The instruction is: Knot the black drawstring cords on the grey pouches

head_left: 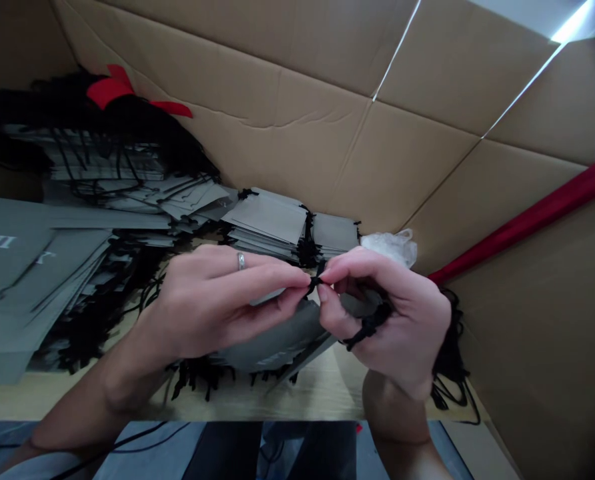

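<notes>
My left hand (227,293), with a ring on one finger, pinches a black cord (315,282) between thumb and fingertips. On the other side of the same short, knotted-looking piece, my right hand (387,307) pinches it too, so the fingertips of both hands almost meet. A bunched length of black cord (372,323) lies against my right thumb and palm. Below the hands are grey cards or bags (277,337) with pale lettering and black cord ends along their edge. My hands partly cover them, and whether the pinched cord joins one is hidden.
Large grey printed pieces (22,267) are piled at the left. Behind stand grey stacks (267,217) with black cord ends, beside crumpled clear plastic (390,247). Black cords with a red strip (110,90) lie far left. Cardboard walls (297,100) enclose the back and right.
</notes>
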A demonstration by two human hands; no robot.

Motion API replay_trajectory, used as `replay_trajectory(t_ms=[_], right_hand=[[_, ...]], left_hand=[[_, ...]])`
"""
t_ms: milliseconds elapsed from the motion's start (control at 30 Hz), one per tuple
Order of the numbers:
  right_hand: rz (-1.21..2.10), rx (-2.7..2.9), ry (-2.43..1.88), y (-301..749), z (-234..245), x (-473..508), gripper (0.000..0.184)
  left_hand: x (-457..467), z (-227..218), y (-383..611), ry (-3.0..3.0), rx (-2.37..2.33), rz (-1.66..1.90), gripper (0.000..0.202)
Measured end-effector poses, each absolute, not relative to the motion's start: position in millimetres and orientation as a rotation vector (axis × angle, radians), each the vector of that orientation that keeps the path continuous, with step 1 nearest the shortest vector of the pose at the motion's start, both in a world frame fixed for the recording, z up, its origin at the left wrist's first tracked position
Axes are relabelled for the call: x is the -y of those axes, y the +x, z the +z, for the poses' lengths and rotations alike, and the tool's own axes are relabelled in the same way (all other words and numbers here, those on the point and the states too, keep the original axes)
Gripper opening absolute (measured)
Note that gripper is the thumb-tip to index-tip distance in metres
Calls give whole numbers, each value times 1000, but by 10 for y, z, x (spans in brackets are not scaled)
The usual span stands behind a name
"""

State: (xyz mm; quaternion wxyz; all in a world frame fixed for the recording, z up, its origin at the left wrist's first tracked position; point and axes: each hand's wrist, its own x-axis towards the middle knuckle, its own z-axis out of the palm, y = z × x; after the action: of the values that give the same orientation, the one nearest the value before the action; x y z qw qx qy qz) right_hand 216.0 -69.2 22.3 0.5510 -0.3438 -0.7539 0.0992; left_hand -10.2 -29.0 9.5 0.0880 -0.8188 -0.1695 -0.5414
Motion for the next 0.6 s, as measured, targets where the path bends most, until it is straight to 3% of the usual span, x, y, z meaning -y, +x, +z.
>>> replay_trajectory(t_ms=[300,600], right_hand=[[-187,1841,-661,2114,120,662,35],[83,1739,-603,2063,152,680,27]], left_hand=[[487,14,-36,-2450,642,-1640,14],[438,101,7,-2521,749,-1879,10]])
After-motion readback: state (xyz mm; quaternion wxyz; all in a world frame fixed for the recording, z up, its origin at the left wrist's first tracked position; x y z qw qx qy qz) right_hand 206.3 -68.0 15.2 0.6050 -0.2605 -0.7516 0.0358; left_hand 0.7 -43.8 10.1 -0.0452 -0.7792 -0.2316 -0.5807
